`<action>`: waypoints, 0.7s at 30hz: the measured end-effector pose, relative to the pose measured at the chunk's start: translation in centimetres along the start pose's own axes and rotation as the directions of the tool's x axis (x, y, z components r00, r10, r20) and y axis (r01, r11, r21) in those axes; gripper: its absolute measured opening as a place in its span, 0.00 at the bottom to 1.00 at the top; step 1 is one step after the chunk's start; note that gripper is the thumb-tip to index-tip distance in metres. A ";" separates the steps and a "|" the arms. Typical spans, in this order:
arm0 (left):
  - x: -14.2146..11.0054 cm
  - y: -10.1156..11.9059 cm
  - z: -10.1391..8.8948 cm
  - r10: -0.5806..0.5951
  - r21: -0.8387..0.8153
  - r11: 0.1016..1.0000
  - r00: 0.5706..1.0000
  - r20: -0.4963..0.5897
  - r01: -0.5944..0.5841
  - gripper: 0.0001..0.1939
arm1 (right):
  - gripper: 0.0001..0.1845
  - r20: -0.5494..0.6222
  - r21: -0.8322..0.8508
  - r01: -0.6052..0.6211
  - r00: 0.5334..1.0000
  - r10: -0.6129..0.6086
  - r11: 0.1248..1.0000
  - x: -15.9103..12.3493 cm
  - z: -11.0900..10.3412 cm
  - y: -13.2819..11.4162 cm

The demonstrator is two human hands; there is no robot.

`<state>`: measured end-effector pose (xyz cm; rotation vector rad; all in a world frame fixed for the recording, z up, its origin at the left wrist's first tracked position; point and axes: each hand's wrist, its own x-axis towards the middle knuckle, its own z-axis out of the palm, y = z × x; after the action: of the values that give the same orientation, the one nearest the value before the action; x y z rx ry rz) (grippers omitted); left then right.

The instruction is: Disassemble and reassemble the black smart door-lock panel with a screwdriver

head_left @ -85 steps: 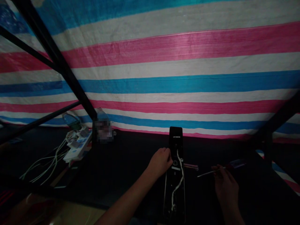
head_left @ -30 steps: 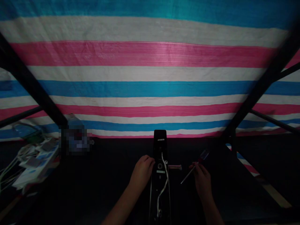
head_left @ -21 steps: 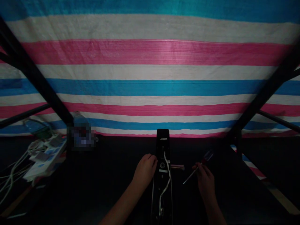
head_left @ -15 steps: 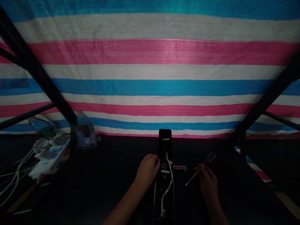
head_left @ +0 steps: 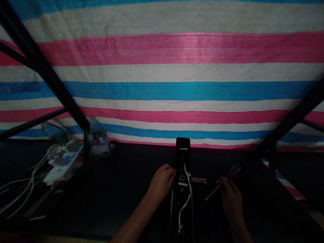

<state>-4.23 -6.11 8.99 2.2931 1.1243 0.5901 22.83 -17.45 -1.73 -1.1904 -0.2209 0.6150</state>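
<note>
A long, narrow black device (head_left: 186, 199) lies lengthwise before me, with a white cable (head_left: 189, 192) running along its face. At its left edge is my left hand (head_left: 162, 180), fingers closed on the side of the casing; the fingertips are partly hidden. To the right, my right hand (head_left: 230, 195) is closed around a screwdriver (head_left: 235, 170) with a clear and red handle. Its metal shaft points down and left, toward the device but apart from it. Between device and screwdriver, a small pinkish strip-like piece (head_left: 199, 180) lies on the dark table (head_left: 126, 202).
On the left, a white power strip (head_left: 64, 167) carries plugs and tangled white cables (head_left: 32, 179). A plastic bottle (head_left: 97, 125), partly blurred out, stands beside a black metal frame post (head_left: 60, 91). Behind everything hangs a striped tarp (head_left: 177, 72); another post (head_left: 291, 118) slants on the right.
The whole view has shifted slightly, so things appear a little further right. Both hands keep about the same places relative to the device, and the screwdriver is still held.
</note>
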 end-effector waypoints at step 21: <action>1.6 1.1 -0.6 -0.037 0.217 0.976 0.997 0.066 0.022 0.02 | 0.20 -0.002 -0.019 -0.017 1.000 0.017 1.000 0.1 -0.1 0.0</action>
<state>-3.03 -5.27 10.39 2.4545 1.2397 0.3885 22.96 -17.53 -1.77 -1.2125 -0.2163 0.6281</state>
